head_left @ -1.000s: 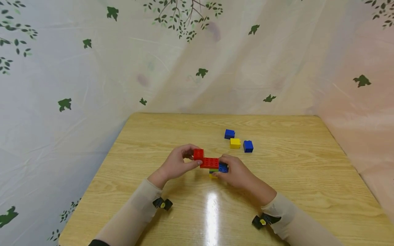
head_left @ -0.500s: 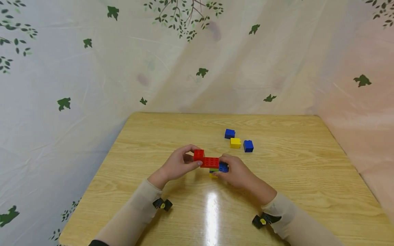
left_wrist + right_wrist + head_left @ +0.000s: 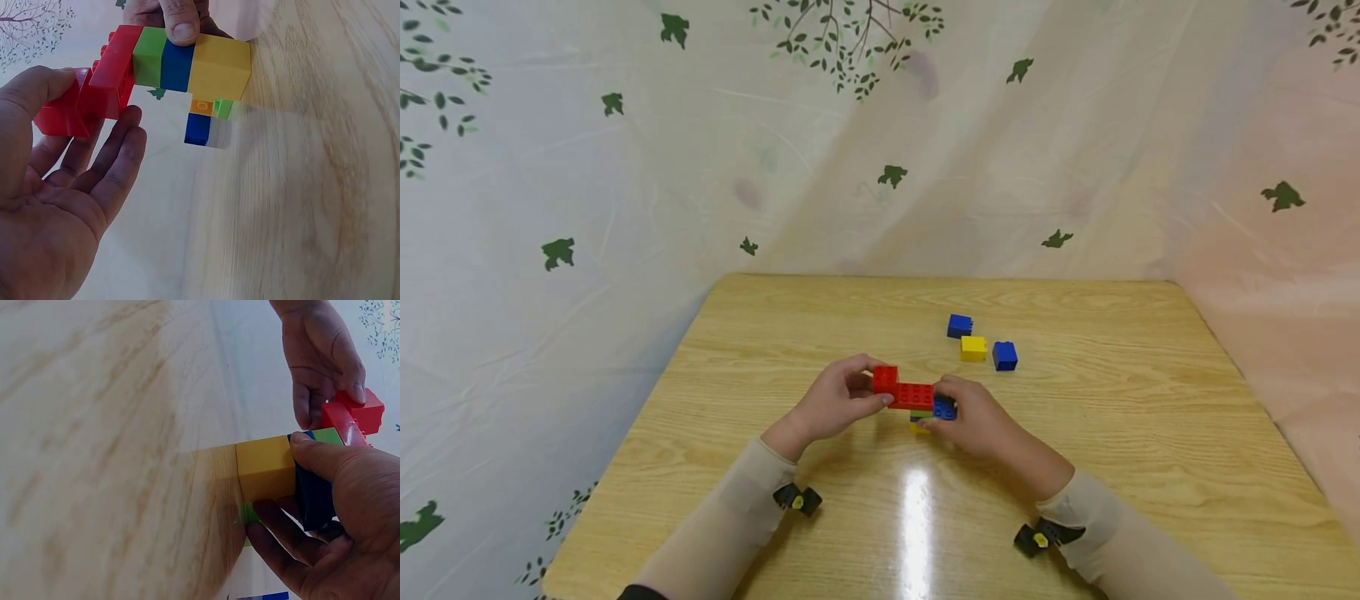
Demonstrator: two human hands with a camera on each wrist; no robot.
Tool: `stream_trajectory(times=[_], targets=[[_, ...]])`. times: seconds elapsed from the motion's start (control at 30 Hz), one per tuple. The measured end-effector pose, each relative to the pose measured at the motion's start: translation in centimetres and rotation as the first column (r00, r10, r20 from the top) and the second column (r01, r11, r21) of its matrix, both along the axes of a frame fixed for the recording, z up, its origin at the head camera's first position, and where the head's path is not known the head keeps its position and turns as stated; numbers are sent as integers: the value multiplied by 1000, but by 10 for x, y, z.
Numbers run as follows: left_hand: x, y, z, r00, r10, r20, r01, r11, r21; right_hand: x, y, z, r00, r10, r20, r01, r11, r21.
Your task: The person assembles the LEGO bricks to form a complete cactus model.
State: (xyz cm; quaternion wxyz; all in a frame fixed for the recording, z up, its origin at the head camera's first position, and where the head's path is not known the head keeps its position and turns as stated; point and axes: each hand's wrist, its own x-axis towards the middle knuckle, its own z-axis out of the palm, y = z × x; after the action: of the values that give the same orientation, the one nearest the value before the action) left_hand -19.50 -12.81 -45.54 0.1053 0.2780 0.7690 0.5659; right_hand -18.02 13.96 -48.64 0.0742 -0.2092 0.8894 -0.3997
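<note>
Between the hands stands a small tower of toy building blocks. A yellow block (image 3: 219,69) is at the bottom, then a blue block (image 3: 177,65) and a green block (image 3: 149,59). Across the top lies a long red block (image 3: 913,396), reaching out to the left. A smaller red block (image 3: 884,379) sits on its left end, and my left hand (image 3: 831,404) pinches this one between thumb and fingers. My right hand (image 3: 973,421) grips the tower at the blue block, whose studded end sticks out on the right. Its thumb lies along the blue and yellow sides.
Behind the tower, loose blocks lie on the wooden table (image 3: 1112,400): a blue one (image 3: 959,326), a yellow one (image 3: 973,349) and another blue one (image 3: 1005,356). A bit of green (image 3: 223,109) shows low behind the tower. A printed cloth (image 3: 970,192) hangs along the far edge.
</note>
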Motion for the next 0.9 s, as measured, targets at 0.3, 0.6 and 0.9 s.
stream_trajectory(times=[0.3, 0.6, 0.9], targets=[[-1, 1, -1, 999, 6, -33, -6, 1000, -10, 0, 0, 1, 1000, -2, 4, 2, 1000, -1], [-1, 2, 0, 1000, 1, -25, -1, 1000, -21, 1, 0, 1, 1000, 2, 12, -1, 1000, -31], [-2, 1, -1, 999, -4, -45, 1, 998, -57, 0, 0, 0, 1000, 2, 7, -2, 1000, -29]])
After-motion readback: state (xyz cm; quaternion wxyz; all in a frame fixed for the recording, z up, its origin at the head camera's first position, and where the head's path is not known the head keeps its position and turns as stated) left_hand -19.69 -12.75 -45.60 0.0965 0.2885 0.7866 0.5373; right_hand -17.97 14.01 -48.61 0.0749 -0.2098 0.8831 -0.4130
